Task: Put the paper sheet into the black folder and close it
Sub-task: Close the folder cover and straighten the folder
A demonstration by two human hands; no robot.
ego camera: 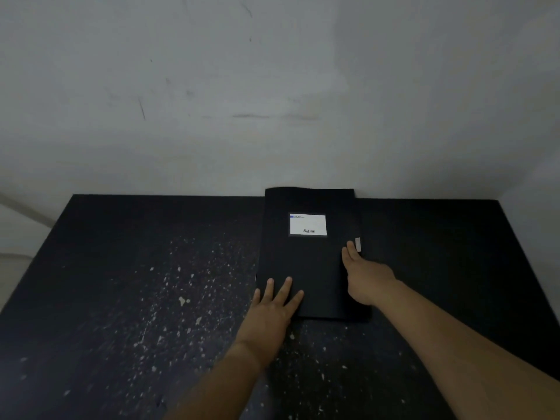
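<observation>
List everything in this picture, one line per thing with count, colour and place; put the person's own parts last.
black folder: one, black, closed, lying flat at the far middle of the table, its far edge against the wall
label: one, white with small dark print, on the folder's front cover, far half
tab: one, pale, at the folder's right edge
table: one, black with pale speckles, filling the lower picture
wall: one, pale grey with scuff marks, behind the table
paper sheet: none in view
left hand: one, flat, fingers spread on the folder's near left corner
right hand: one, resting on the folder's right side, fingertips by the tab
</observation>
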